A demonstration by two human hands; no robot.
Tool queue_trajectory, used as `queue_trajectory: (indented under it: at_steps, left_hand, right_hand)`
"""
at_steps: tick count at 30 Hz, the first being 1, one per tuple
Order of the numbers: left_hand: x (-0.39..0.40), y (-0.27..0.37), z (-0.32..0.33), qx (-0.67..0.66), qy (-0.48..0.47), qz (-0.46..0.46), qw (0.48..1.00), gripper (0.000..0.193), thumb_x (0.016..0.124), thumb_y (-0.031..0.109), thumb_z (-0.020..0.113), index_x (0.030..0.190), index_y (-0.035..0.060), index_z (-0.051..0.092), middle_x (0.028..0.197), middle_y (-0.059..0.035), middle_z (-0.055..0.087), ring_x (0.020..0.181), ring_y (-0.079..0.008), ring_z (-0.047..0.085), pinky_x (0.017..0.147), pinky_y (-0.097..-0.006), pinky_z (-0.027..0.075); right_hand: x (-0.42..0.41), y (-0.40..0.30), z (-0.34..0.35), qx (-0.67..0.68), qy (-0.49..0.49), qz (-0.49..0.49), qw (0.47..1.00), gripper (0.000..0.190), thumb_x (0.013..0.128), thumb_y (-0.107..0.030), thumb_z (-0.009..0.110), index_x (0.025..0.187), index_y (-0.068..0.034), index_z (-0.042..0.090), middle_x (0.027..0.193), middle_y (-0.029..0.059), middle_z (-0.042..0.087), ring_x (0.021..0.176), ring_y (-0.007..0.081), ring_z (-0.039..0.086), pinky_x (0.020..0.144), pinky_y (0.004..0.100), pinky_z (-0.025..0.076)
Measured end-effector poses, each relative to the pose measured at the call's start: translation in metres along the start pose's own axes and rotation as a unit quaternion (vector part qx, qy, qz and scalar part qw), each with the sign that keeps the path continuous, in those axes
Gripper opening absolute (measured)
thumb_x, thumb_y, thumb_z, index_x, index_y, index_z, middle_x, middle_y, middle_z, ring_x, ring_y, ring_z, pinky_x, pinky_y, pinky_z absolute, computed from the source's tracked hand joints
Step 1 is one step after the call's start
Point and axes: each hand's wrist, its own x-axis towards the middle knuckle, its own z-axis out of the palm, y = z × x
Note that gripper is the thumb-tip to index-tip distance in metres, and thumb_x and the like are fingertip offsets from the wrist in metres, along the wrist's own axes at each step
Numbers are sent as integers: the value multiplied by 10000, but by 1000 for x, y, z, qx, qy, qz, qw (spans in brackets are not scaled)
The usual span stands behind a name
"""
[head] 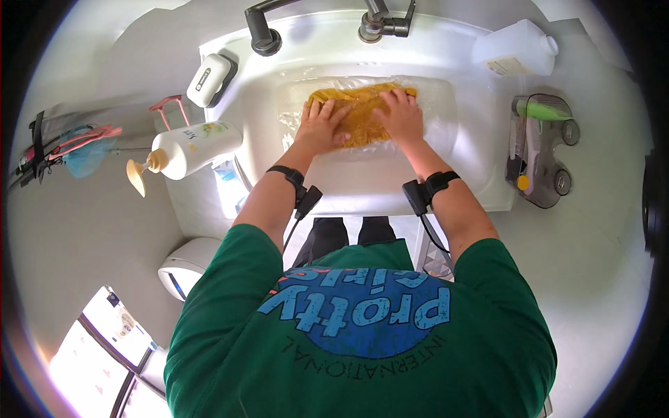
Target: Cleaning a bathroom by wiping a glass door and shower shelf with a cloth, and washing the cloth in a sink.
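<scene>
A wet, mustard-yellow cloth (360, 117) lies spread in the basin of a white sink (366, 188), with water around it and clear plastic film or suds at its edges; I cannot tell which. My left hand (321, 127) rests on the cloth's left end, palm down with the fingers apart. On the right part of the cloth lies my right hand (400, 116), its fingers bent over the top edge. Both hands press on the cloth from above, and neither is plainly closed round it. The cloth's underside is hidden.
Dark faucet fittings (372, 28) stand at the sink's back edge. A white pump bottle (196, 146) and a white case (209, 81) are at the left. To the right are a translucent plastic jug (522, 49) and a grey clear organizer (549, 157) with a comb.
</scene>
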Motion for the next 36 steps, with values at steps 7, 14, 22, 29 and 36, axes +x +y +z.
queue_trajectory:
  at_steps: [7, 14, 22, 29, 36]
  left_hand:
    - [8, -10, 1, -153, 25, -141, 978, 314, 891, 92, 510, 1203, 123, 531, 1310, -121, 503, 1208, -260, 481, 1016, -385, 400]
    - [5, -8, 18, -264, 27, -260, 928, 405, 794, 42, 639, 1184, 77, 534, 1085, -167, 635, 1020, -331, 609, 883, -407, 497]
    - [-15, -2, -26, -366, -24, -210, 906, 377, 762, 210, 759, 1085, 51, 644, 1035, -140, 663, 895, -272, 634, 806, -359, 501]
    - [-42, -15, -62, -395, 104, -152, 900, 265, 832, 205, 723, 1019, 19, 699, 826, -102, 687, 713, -174, 640, 666, -304, 511]
    - [-62, -11, -121, -523, 163, -111, 829, 227, 865, 195, 706, 992, 7, 709, 857, -34, 694, 758, -94, 605, 728, -244, 497]
  right_hand:
    - [25, 37, 1, 12, 116, 25, 993, 355, 777, -104, 665, 1121, -79, 576, 1172, 107, 579, 1100, 327, 526, 922, 407, 453]
    - [19, 44, -1, -36, -11, 43, 998, 211, 824, -131, 622, 1033, -122, 599, 961, 108, 653, 913, 314, 631, 799, 417, 488]
    - [-18, 44, -27, 91, -55, 38, 994, 260, 723, -217, 766, 874, -67, 616, 878, 109, 621, 858, 310, 608, 733, 409, 480]
    - [-37, 36, -57, 174, 96, -14, 980, 204, 701, -79, 760, 749, -43, 565, 768, 90, 568, 742, 275, 596, 673, 363, 479]
    - [-39, 45, -84, 298, 47, -28, 953, 305, 752, -55, 709, 721, -44, 405, 602, 63, 382, 566, 203, 436, 575, 325, 397]
